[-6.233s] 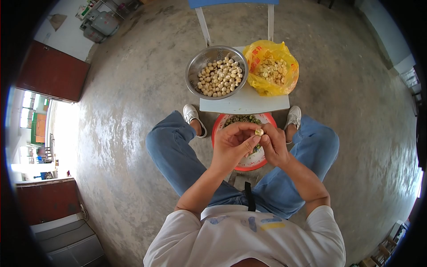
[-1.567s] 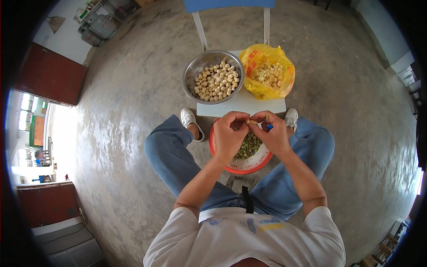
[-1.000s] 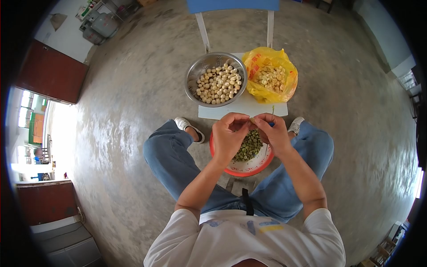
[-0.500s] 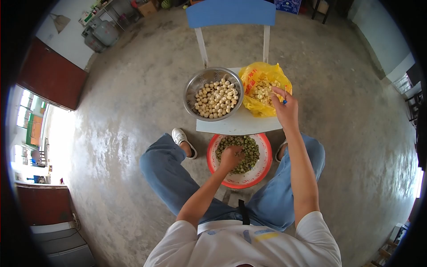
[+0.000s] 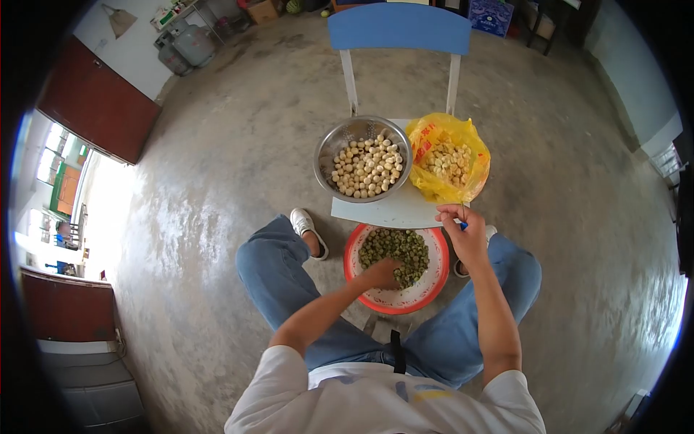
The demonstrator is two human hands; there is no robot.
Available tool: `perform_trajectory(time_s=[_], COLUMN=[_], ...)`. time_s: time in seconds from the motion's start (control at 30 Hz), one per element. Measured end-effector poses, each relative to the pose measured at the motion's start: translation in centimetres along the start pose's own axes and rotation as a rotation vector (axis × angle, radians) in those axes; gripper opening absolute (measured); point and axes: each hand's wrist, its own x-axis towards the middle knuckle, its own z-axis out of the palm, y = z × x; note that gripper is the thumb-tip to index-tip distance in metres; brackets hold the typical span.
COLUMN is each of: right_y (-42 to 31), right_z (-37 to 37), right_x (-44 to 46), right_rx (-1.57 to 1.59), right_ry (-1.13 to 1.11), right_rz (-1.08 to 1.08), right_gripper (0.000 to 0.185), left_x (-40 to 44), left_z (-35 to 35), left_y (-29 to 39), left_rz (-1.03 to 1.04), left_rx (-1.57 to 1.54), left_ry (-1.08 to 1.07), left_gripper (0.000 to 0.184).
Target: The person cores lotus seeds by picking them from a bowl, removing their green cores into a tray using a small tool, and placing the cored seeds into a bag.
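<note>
My left hand [image 5: 382,274] reaches into a red-rimmed white basin [image 5: 431,286] on the floor. Its fingertips blend with the small green-brown round pods or seeds [image 5: 394,249] there, so their grip does not show. Raised over the front right corner of the seat, my right hand [image 5: 465,233] is closed on a small blue-handled tool [image 5: 463,226]; its thin tip barely shows. On the seat, a steel colander [image 5: 327,148] holds many cream-coloured round seeds [image 5: 367,168]. Beside it, an open yellow plastic bag [image 5: 426,134] contains pale pieces [image 5: 448,162].
The blue-backed chair [image 5: 399,27] stands in front of me, its white seat [image 5: 387,210] over the basin's far edge. My knees flank the basin. Gas cylinders [image 5: 193,45] stand at the far left, near a dark red door [image 5: 101,98]. A blue box [image 5: 490,16] sits at the back.
My right hand has moved from beside the yellow bag back toward me, still holding the blue-handled tool. My left hand stays in the basin, shifted slightly nearer me. The view has moved slightly.
</note>
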Motion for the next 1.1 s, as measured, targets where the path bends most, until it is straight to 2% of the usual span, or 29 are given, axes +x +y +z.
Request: perform_trajectory(time_s=[0.03,0.1,0.17,0.2,0.23,0.3,0.43,0.53,0.63,0.73,0.83,0.9,0.97,1.07,1.1], right_y=[0.0,0.0,-0.6,-0.8,-0.7,-0.4,0.2,0.5,0.1,1.5,0.8,-0.7,-1.6,-1.9,-1.8], right_z=[0.0,-0.2,-0.1,0.0,0.1,0.7,1.6,1.7,1.6,1.7,1.7,1.7,1.9,2.8,3.1], right_x=[0.0,-0.1,-0.2,-0.2,-0.3,-0.5,-1.2,-1.3,-1.6,-1.4,-1.9,-2.6,-3.2,-4.2,-4.4], right_rx=[-0.005,-0.019,-0.045,-0.061,-0.102,-0.186,-0.234,-0.247,-0.266,-0.237,-0.141,-0.034,0.042,0.084,0.091], right_ry=[0.0,0.004,-0.037,-0.058,-0.072,-0.103,-0.198,-0.189,-0.158,-0.088,-0.109,-0.201,-0.249,-0.263,-0.265], right_rz=[-0.005,-0.012,-0.012,-0.013,-0.042,-0.105,-0.132,-0.166,-0.227,-0.345,-0.306,-0.182,-0.124,-0.139,-0.144], right_gripper=[0.017,0.017,0.015,0.014,0.013,0.011,0.011,0.011,0.008,0.008,0.015,0.016,0.016,0.015,0.014], left_x=[-0.1,-0.3,0.3,1.4,2.8,6.4,10.0,10.7,11.0,10.3,6.5,2.5,-0.3,-1.9,-2.1], left_z=[-4.3,-12.4,-18.2,-19.5,-20.9,-22.1,-21.8,-21.6,-21.2,-20.9,-21.8,-21.0,-19.5,-16.8,-16.3], left_y=[1.3,4.7,5.8,5.1,3.9,0.3,-2.1,-1.4,-1.7,-1.0,2.8,7.3,10.5,11.0,11.3], left_rz=[0.148,0.089,-0.063,0.041,0.017,-0.064,-0.226,-0.275,-0.259,-0.226,-0.099,0.072,0.131,0.249,0.231], left_rx=[-0.123,-0.414,-0.507,-0.417,-0.376,-0.105,0.035,0.1,0.022,0.038,-0.539,-1.082,-1.505,-1.836,-1.872], left_ry=[-0.037,-0.089,0.136,0.433,0.585,0.73,0.695,0.688,0.63,0.746,0.678,0.573,0.443,0.267,0.273], left_gripper=[0.043,0.031,0.019,0.012,0.01,0.016,0.02,0.02,0.019,0.017,0.014,0.011,0.01,0.017,0.018])
